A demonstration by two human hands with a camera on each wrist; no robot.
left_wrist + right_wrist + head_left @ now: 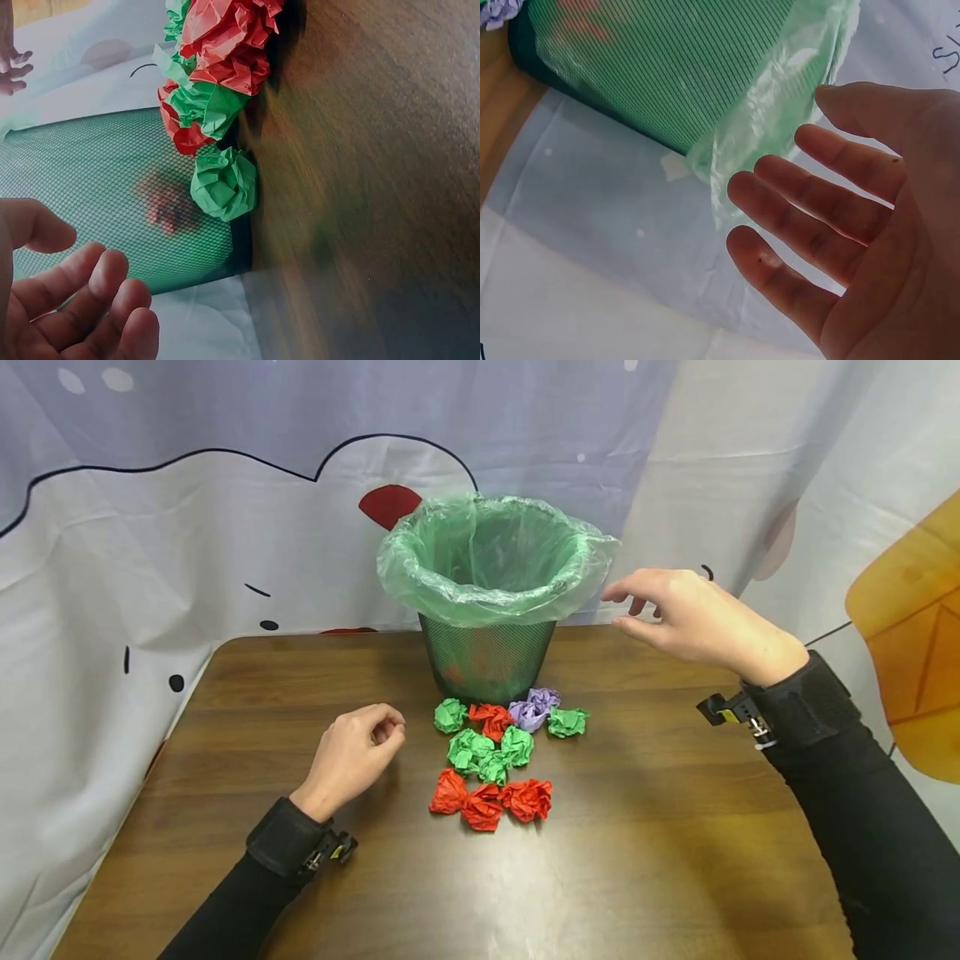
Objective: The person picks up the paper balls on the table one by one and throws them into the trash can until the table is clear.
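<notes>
A mesh wastebasket [487, 660] stands at the table's back edge, lined with a green plastic bag [498, 602] folded over its rim. In front of it lie several crumpled paper balls: green [470, 750], red [527, 799] and one purple [534, 709]. Through the mesh, reddish paper [169, 204] shows low inside. My right hand [686, 614] hovers right of the bag's rim, holding nothing, its fingers spread in the right wrist view. My left hand [356, 752], left of the paper balls, is empty too, with its fingers loosely bent.
The brown wooden table [637, 843] extends around the paper balls. Behind and beside it hangs a printed curtain [300, 543], close to the wastebasket's back. Each wrist carries a black strap [806, 702] with a small camera mount.
</notes>
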